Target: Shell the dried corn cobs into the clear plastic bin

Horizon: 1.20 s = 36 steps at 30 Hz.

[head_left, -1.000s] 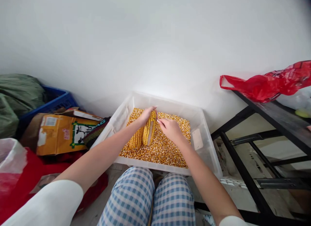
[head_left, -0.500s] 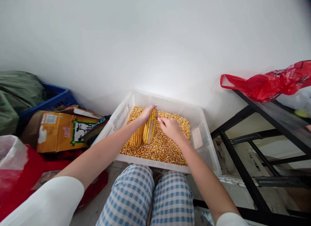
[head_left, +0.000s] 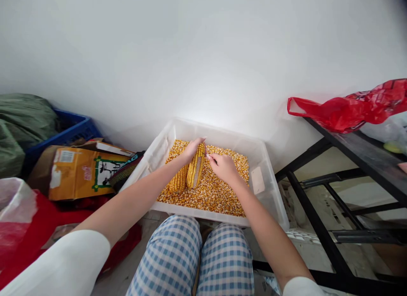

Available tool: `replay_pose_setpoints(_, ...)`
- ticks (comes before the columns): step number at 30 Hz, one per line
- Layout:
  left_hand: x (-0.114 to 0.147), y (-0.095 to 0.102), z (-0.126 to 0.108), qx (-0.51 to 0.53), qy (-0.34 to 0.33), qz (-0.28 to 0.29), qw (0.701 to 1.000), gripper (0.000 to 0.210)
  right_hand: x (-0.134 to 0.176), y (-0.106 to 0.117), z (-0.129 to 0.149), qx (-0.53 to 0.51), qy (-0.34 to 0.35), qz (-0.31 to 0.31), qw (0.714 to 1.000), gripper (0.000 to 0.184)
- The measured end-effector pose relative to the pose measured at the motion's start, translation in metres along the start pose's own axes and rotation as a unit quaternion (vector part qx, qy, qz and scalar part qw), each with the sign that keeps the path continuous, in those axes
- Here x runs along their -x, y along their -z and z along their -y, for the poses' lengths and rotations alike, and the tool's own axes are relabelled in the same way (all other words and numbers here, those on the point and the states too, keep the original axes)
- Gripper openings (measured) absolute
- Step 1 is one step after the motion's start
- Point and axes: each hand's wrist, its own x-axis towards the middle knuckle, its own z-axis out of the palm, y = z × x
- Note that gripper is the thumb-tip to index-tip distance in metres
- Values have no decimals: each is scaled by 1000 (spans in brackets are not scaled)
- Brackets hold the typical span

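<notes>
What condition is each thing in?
Held ear: partly stripped
Other ear: kernels on, where visible
Kernels: loose
Tub: open, part-filled
Left fingers: closed on held ear
Right fingers: curled, contact unclear
Crate: open
Orange box: scuffed
Green sack: crumpled
Right red bag: crumpled

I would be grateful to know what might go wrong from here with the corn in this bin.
The left hand holds the partly bare ear of corn near its upper end, so the ear might slip if that grip loosened. The right hand is close by, so a slip could scrape it. The knees sit close to the bin, so a bump might jolt it.
</notes>
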Motion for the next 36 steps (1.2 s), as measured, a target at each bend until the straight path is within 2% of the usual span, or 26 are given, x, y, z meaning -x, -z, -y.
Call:
replay_pose_setpoints(5, -1, 0, 3, -23, -2, -15, 1000, 43, 0, 0, 1, -14, -14, 10, 1000, 37)
replay_pose_setpoints(20, -3, 0, 4, -19, -1, -11, 1000, 44, 0, 1, 2, -30, -23, 5, 999, 36)
replay_pose_setpoints(29, 0, -7, 5, -85, -19, -34, 996, 42, 3, -2, 2, -67, -25, 3, 997, 35)
replay_pose_setpoints(36, 2, -14, 10, -161, -57, -58, 983, 39, 7, 4, 7, -21, -33, 26, 999, 34)
